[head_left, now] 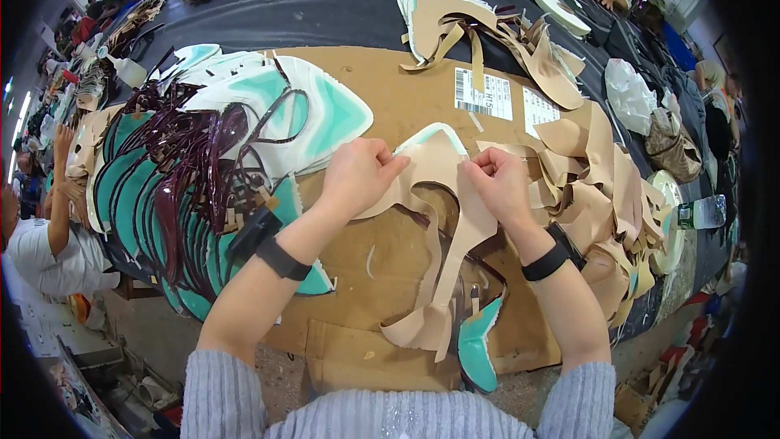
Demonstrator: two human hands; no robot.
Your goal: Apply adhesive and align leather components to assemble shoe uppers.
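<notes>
My left hand (pixel 363 172) and my right hand (pixel 500 183) each pinch one side of a beige shoe lining piece (pixel 437 164). The lining lies over a pointed white-edged shoe upper part (pixel 439 129), whose rim shows along the top. Below my hands the lining runs down in long curved strips to the near edge of the cardboard. A dark burgundy strap shows behind it. Close by at the bottom, a teal padded piece (pixel 479 349) hangs over the edge; whether it joins the upper is hard to make out. Dark bands circle both wrists.
At left sits a large pile of white-and-teal upper pieces (pixel 329 118) with burgundy straps (pixel 213 158). Beige linings (pixel 597 195) are heaped at right. Beyond the cardboard sheet (pixel 341 309) lies another stack (pixel 443 12). A plastic bottle (pixel 705 212) and other people are around the table.
</notes>
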